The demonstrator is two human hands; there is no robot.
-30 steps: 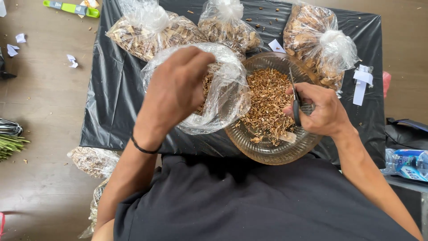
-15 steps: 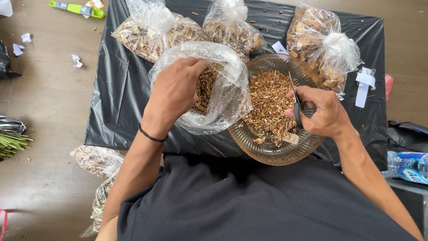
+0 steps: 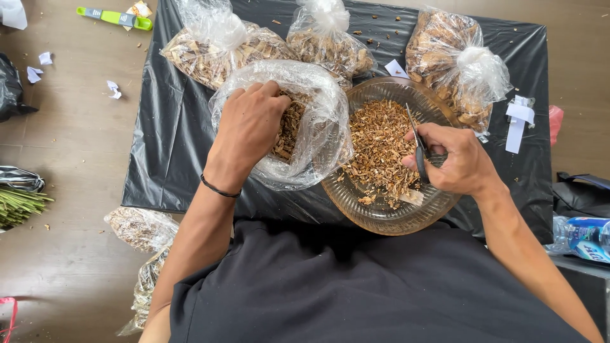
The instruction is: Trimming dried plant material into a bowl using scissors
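Note:
My left hand (image 3: 251, 130) reaches into an open clear plastic bag (image 3: 321, 117) of brown dried plant pieces, fingers curled down among them. My right hand (image 3: 457, 159) is closed on a pair of dark scissors (image 3: 416, 143), held over the right side of a clear glass bowl (image 3: 381, 219). The bowl holds a heap of small cut brown bits (image 3: 378, 146). Bag and bowl sit side by side on a black plastic sheet (image 3: 165, 140) spread on the floor.
Three tied bags of dried pieces line the sheet's far edge: left (image 3: 216, 51), middle (image 3: 327, 41), right (image 3: 460, 63). Two more bags (image 3: 140, 228) lie by my left elbow. A green tool (image 3: 114, 17), paper scraps (image 3: 38, 67), green stalks (image 3: 19, 206) and a water bottle (image 3: 584, 238) lie around.
My left hand has pushed deeper into the open bag, from resting on its top to fingers among the pieces. The right hand with the scissors stays over the bowl.

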